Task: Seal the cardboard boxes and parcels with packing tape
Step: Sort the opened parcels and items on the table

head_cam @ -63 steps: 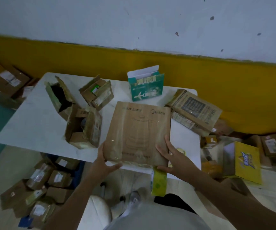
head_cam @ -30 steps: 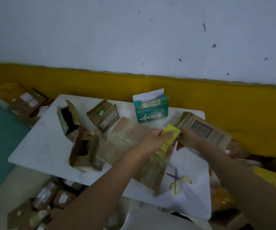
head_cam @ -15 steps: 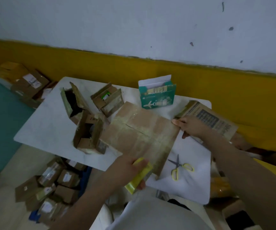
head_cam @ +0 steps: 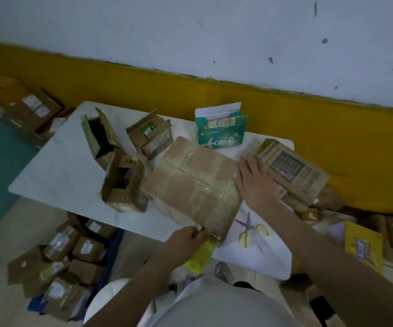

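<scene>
Down on the floor at far left, heaped small brown cardboard parcels (head_cam: 68, 267), probably queued for sealing. Further in, on the white rectangular surface (head_cam: 56, 175), a cluster of small brown cardboard boxes with open flaps (head_cam: 124, 185), kept to the left side, seemingly to leave working room. At centre, lying flat and skewed across the surface, the large flat brown cardboard box (head_cam: 190, 182), glossy with clear tape along its seam, its near corner close to the front edge. At that corner, the left hand (head_cam: 186, 239), fingers curled round a yellow-green tape dispenser (head_cam: 201, 254), held low, apparently to draw the strip down over the box's side. Behind, upright near the wall, a teal printed carton with a white aeroplane (head_cam: 221, 131). At the big box's right edge, the right hand (head_cam: 253, 182), fingers straight and spread, pressed flat and holding nothing, likely pinning the box against the tape's pull. Just beside it, a brown printed cardboard box (head_cam: 290, 171) at the surface's right end. Nearer, yellow-handled scissors (head_cam: 252, 230), within reach for cutting the strip.
</scene>
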Demonstrator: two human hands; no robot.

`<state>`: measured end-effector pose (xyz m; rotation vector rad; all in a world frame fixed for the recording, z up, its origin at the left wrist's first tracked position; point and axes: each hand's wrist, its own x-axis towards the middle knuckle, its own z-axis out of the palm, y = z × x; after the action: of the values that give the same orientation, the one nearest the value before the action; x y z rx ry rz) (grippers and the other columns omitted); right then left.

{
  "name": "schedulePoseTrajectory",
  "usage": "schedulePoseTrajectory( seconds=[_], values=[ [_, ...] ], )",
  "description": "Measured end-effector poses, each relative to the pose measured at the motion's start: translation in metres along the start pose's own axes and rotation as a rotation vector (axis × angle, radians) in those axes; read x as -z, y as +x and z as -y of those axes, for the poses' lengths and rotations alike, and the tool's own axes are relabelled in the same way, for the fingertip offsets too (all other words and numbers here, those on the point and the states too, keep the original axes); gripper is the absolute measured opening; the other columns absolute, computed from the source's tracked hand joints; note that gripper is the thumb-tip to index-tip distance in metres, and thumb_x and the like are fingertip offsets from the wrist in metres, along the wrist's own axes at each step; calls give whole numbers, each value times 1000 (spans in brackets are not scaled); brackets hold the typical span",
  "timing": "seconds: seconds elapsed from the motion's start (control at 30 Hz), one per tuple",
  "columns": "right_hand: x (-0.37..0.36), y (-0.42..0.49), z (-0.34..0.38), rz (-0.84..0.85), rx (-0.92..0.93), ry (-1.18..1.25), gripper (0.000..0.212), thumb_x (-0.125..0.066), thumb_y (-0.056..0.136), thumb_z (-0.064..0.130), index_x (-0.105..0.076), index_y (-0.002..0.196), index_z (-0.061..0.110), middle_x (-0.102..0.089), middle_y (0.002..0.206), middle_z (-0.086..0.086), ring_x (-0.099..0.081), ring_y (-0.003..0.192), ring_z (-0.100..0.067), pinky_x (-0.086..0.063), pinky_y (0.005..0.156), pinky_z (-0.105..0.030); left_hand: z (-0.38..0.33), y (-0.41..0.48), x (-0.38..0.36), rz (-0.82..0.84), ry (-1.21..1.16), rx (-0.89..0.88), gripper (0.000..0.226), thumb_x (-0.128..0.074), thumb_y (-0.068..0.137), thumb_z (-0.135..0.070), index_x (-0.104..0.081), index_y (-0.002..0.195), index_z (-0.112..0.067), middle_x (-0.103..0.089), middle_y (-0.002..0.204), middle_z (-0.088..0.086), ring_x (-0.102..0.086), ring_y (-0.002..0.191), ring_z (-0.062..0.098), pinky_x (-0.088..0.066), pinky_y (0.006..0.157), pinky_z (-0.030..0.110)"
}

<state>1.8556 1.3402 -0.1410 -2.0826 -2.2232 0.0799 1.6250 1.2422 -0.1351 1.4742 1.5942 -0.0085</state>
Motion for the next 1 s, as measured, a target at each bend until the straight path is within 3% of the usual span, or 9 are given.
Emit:
schedulePoseTrajectory(
  seconds=[0.07, 0.13, 0.23, 0.33, 0.43, 0.5, 0.73, 0.87, 1.0],
  values=[
    [-4, -28, 15, 32, 198, 2, 74, -23, 97, 62, -30, 154, 14, -24, 161, -15, -26, 144, -43, -22, 114, -62, 8, 0, 20, -107, -140, 16, 45, -47, 98, -56, -59, 78, -17, -63, 72, -4, -60, 66, 11, -55, 73, 31],
    [-7, -59, 31, 102, 349, -3, 91, -18, 88, 79, -20, 157, 19, -7, 165, -12, -9, 150, -39, -8, 117, -64, 20, -1, 47, -399, -131, -46, 34, -52, 96, -54, -59, 82, -23, -63, 77, -7, -62, 71, 10, -54, 72, 34],
    [-6, -78, 41, 158, 318, -4, 109, -18, 77, 92, -7, 158, 19, 8, 164, -14, 8, 151, -35, 2, 117, -63, 37, 13, 76, -719, -134, -100, 39, -70, 88, -44, -55, 116, -21, -52, 120, 1, -55, 106, 17, -48, 86, 33],
    [0, -74, 43, 245, 281, -48, 121, -13, 70, 97, 6, 157, 16, 24, 160, -18, 24, 147, -35, 10, 115, -63, 50, 39, 91, -599, -387, 38, 92, -74, 84, -46, -25, 153, -13, -25, 156, 10, -32, 140, 27, -34, 110, 45],
    [4, -73, 45, 299, 277, -103, 117, -20, 75, 91, 10, 156, 13, 28, 157, -22, 26, 145, -38, 11, 115, -64, 52, 51, 87, -298, -541, 29, 90, -70, 81, -58, -30, 152, -20, -43, 148, 2, -39, 139, 25, -32, 114, 41],
    [5, -72, 47, 319, 272, -118, 113, -23, 79, 86, 8, 156, 10, 24, 158, -24, 23, 146, -42, 11, 114, -65, 50, 53, 84, -199, -589, -39, 79, -73, 86, -38, -30, 148, -17, -48, 134, -2, -46, 128, 19, -38, 105, 35],
    [21, -47, 30, 384, 271, -26, 111, -21, 78, 85, 12, 156, 13, 24, 159, -19, 22, 146, -39, 10, 116, -62, 37, 72, 97, -284, -337, -94, 74, -85, 75, -24, -37, 132, -17, -52, 112, -8, -49, 109, 16, -45, 90, 34],
    [47, -15, 0, 429, 254, 75, 101, -33, 89, 76, 12, 156, 14, 19, 162, -13, 16, 149, -33, 5, 120, -55, 6, 86, 104, -404, -412, -194, 75, -88, 66, -51, -47, 123, -25, -55, 125, -10, -52, 114, 11, -42, 101, 35],
    [65, 3, -16, 456, 249, 110, 86, -30, 97, 64, 8, 157, 15, 9, 164, -11, 6, 151, -30, -2, 122, -49, -22, 101, 112, -491, -270, -190, 64, -85, 71, -48, -49, 116, -21, -53, 114, -3, -53, 109, 18, -43, 89, 33]
  ],
)
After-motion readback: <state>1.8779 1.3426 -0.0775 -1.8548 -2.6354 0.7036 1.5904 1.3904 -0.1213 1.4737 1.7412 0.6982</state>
